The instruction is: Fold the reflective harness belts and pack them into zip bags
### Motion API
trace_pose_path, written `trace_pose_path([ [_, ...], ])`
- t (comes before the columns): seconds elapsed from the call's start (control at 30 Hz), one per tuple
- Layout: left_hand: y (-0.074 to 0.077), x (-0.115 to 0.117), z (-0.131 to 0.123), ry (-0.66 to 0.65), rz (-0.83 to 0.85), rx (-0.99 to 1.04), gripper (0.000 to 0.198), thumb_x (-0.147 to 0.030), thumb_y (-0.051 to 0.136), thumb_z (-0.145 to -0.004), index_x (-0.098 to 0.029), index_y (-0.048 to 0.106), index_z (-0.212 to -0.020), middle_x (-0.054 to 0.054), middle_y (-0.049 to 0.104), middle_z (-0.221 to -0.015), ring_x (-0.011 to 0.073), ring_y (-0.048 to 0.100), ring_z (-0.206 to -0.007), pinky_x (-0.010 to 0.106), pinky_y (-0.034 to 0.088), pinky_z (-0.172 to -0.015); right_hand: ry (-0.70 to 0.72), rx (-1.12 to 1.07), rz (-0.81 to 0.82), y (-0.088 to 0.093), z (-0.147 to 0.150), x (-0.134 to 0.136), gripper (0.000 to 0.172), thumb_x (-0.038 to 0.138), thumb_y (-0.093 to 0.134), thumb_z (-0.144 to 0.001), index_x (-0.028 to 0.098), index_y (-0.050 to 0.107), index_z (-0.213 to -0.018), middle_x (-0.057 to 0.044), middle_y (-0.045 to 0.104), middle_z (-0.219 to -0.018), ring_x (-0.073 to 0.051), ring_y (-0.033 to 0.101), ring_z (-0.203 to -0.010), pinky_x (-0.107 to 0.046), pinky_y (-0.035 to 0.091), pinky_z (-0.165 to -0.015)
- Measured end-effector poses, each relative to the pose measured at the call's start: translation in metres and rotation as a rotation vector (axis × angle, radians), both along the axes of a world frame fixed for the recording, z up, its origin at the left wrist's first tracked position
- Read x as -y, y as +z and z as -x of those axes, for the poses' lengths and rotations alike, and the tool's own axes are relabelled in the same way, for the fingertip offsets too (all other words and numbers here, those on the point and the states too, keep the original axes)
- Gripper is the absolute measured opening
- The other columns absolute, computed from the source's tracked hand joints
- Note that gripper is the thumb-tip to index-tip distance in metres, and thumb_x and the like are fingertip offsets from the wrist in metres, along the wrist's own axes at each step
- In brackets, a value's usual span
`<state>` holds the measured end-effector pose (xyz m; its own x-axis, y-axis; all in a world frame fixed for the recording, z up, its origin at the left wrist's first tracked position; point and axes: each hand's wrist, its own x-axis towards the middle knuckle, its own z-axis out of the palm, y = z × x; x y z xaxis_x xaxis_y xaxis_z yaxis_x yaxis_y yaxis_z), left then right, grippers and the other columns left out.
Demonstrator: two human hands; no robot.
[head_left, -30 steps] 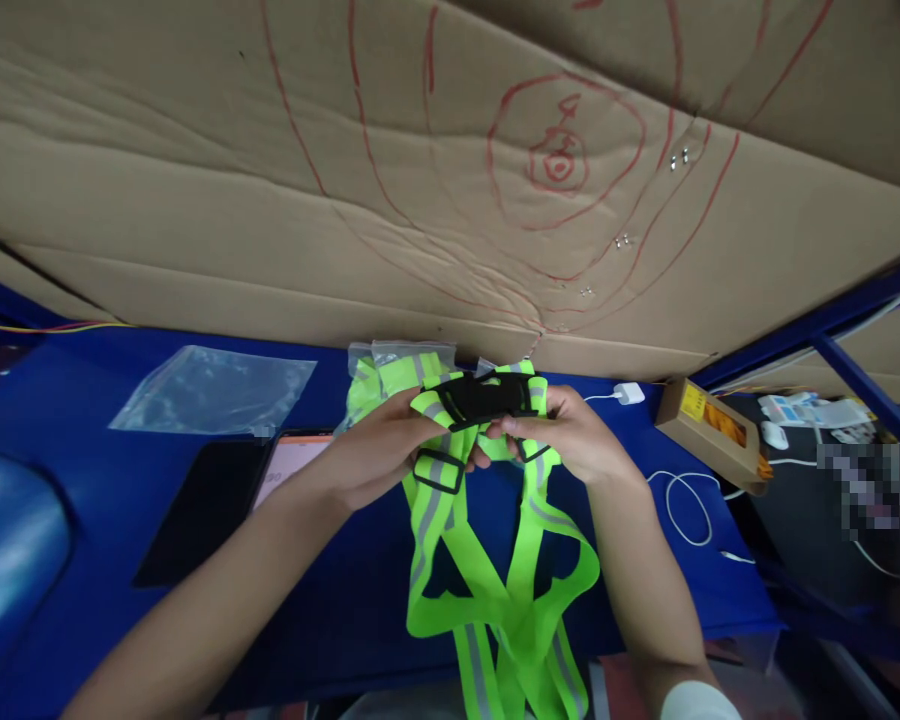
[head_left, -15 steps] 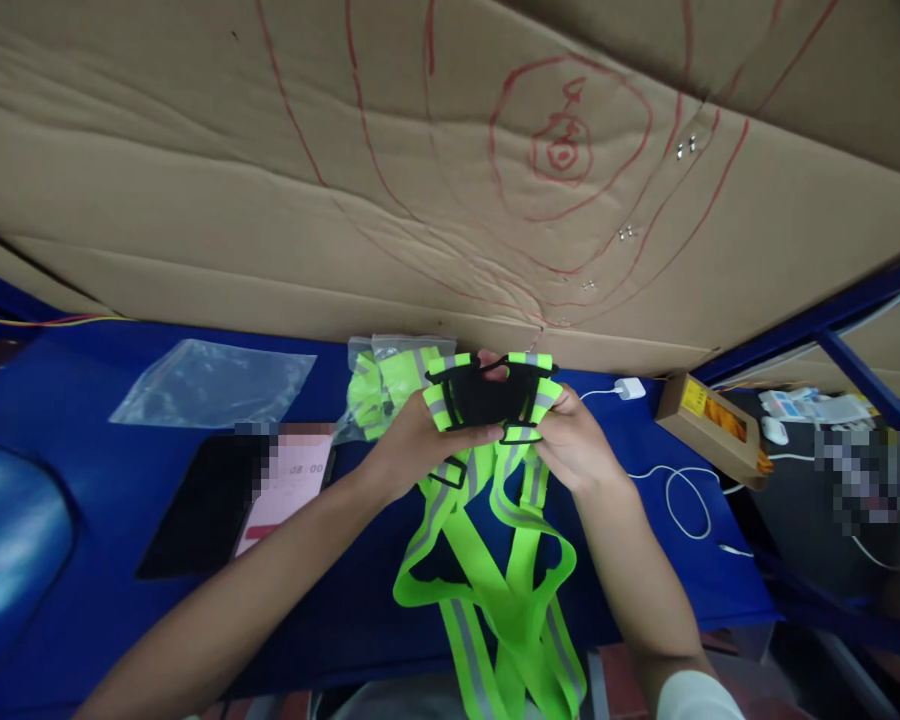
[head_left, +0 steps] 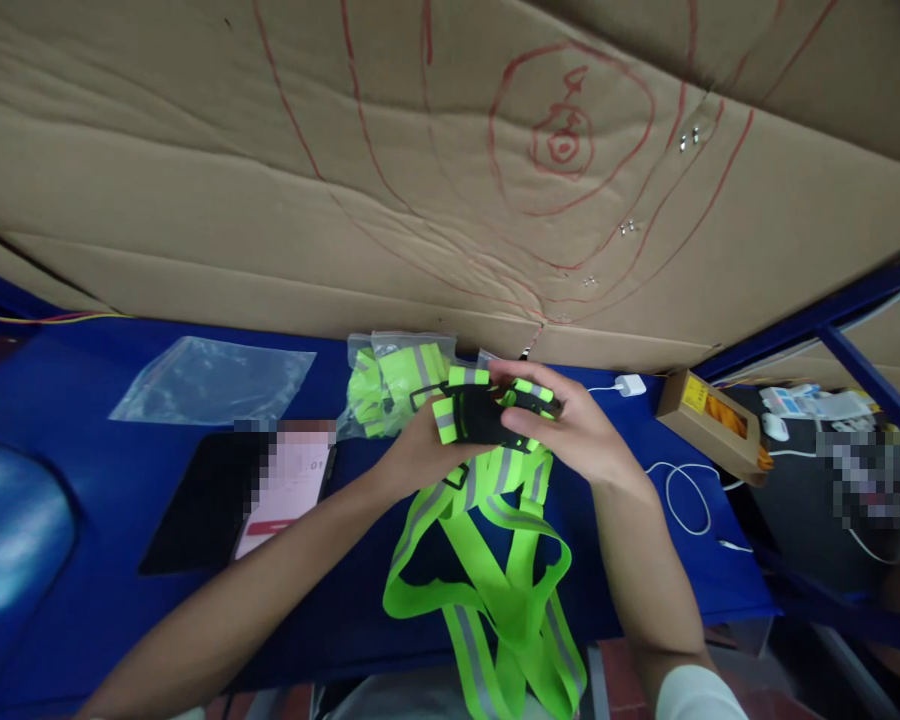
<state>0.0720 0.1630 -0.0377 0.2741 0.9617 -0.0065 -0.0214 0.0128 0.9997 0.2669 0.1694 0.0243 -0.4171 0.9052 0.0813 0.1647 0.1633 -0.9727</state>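
Note:
A lime-green reflective strap harness [head_left: 510, 580] with grey stripes hangs from my hands over the table's front edge. Its black buckle part [head_left: 480, 415] is held between both hands. My left hand [head_left: 416, 450] grips the left side of that part, its fingers mostly hidden behind it. On the right side, my right hand [head_left: 562, 420] closes round the black part and a folded strap, thumb in front and fingers over the top. A black slider [head_left: 456, 476] shows on a strap just below my left hand.
On the blue table [head_left: 330, 620] lie a bag with green straps [head_left: 397, 385], a flat clear bag [head_left: 214, 380], a phone with a pink screen [head_left: 289, 485], a white charger [head_left: 630, 386] and an open carton [head_left: 709, 425]. Cardboard [head_left: 270, 230] stands behind.
My right hand has moved up and over the top of the black part, its thumb now in front. The black part has tilted, and the straps below have shifted slightly left.

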Motion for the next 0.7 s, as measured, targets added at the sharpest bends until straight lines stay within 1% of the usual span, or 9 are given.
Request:
trace_pose_path([
  [0.03,-0.002,0.002,-0.001,-0.011,0.034,0.015,0.049,-0.032,0.086,-0.069,-0.018,0.074,-0.115,0.006,0.079,-0.112,0.0304,0.073,-0.106,0.043,0.059,-0.095,-0.023,0.101,-0.055,0.001,-0.002,0.001,0.046,0.044,0.080,-0.085,0.027,0.071,-0.127,-0.004,0.074,-0.127,-0.024,0.070,-0.120,-0.040,0.054,-0.107],
  [0.07,-0.003,0.003,-0.002,-0.018,0.066,0.032,0.049,-0.031,0.086,-0.069,-0.018,0.074,-0.115,0.007,0.079,-0.112,0.0304,0.073,-0.106,0.042,0.059,-0.094,-0.029,0.189,-0.104,0.000,-0.004,0.002,0.044,0.041,0.081,-0.084,0.027,0.072,-0.124,-0.004,0.075,-0.125,-0.025,0.071,-0.119,-0.041,0.054,-0.107],
  [0.17,-0.004,0.008,-0.007,-0.028,0.127,0.060,0.050,-0.030,0.089,-0.066,-0.017,0.074,-0.112,0.007,0.079,-0.107,0.0301,0.072,-0.105,0.040,0.058,-0.092,0.006,0.317,-0.213,0.000,-0.007,0.005,0.045,0.038,0.083,-0.083,0.029,0.072,-0.126,-0.003,0.076,-0.125,-0.025,0.073,-0.114,-0.040,0.057,-0.101],
  [0.27,-0.001,0.013,-0.012,-0.072,0.204,0.144,0.055,-0.033,0.092,-0.064,-0.017,0.073,-0.113,0.007,0.078,-0.108,0.0292,0.072,-0.103,0.039,0.058,-0.090,-0.022,0.307,-0.292,0.003,-0.008,0.010,0.034,0.035,0.079,-0.087,0.028,0.074,-0.120,-0.002,0.078,-0.117,-0.021,0.075,-0.103,-0.035,0.060,-0.092],
  [0.33,0.000,0.016,-0.015,-0.145,0.253,0.220,0.061,-0.034,0.092,-0.065,-0.019,0.071,-0.120,0.007,0.076,-0.115,0.0290,0.071,-0.106,0.038,0.057,-0.090,-0.059,0.265,-0.317,0.008,-0.009,0.014,0.029,0.032,0.078,-0.088,0.026,0.074,-0.117,-0.002,0.078,-0.113,-0.019,0.076,-0.099,-0.031,0.061,-0.087],
  [0.4,0.000,0.019,-0.018,-0.222,0.268,0.238,0.064,-0.035,0.091,-0.068,-0.020,0.068,-0.126,0.008,0.074,-0.123,0.0290,0.069,-0.110,0.038,0.056,-0.092,-0.065,0.227,-0.325,0.014,-0.009,0.018,0.029,0.029,0.079,-0.087,0.024,0.075,-0.115,-0.001,0.079,-0.111,-0.018,0.076,-0.098,-0.028,0.061,-0.086],
  [0.47,-0.001,0.022,-0.020,-0.257,0.230,0.204,0.062,-0.036,0.088,-0.072,-0.020,0.067,-0.129,0.009,0.073,-0.125,0.0294,0.068,-0.113,0.040,0.055,-0.095,-0.058,0.212,-0.338,0.019,-0.010,0.023,0.028,0.025,0.080,-0.086,0.024,0.076,-0.114,-0.001,0.079,-0.111,-0.017,0.077,-0.098,-0.028,0.061,-0.087],
  [0.6,0.000,0.024,-0.019,-0.275,0.035,0.145,0.048,-0.039,0.078,-0.083,-0.018,0.068,-0.125,0.009,0.072,-0.124,0.0303,0.065,-0.116,0.044,0.052,-0.102,-0.116,0.220,-0.370,0.023,-0.012,0.030,0.027,0.024,0.080,-0.087,0.027,0.077,-0.113,0.000,0.080,-0.111,-0.018,0.077,-0.098,-0.030,0.061,-0.092],
  [0.7,0.003,0.025,-0.018,-0.334,-0.065,0.104,0.044,-0.037,0.072,-0.088,-0.020,0.067,-0.129,0.008,0.072,-0.126,0.0282,0.065,-0.116,0.042,0.052,-0.102,-0.146,0.186,-0.261,0.021,-0.016,0.028,0.029,0.030,0.084,-0.084,0.028,0.077,-0.112,0.001,0.080,-0.106,-0.019,0.077,-0.095,-0.030,0.062,-0.086],
])
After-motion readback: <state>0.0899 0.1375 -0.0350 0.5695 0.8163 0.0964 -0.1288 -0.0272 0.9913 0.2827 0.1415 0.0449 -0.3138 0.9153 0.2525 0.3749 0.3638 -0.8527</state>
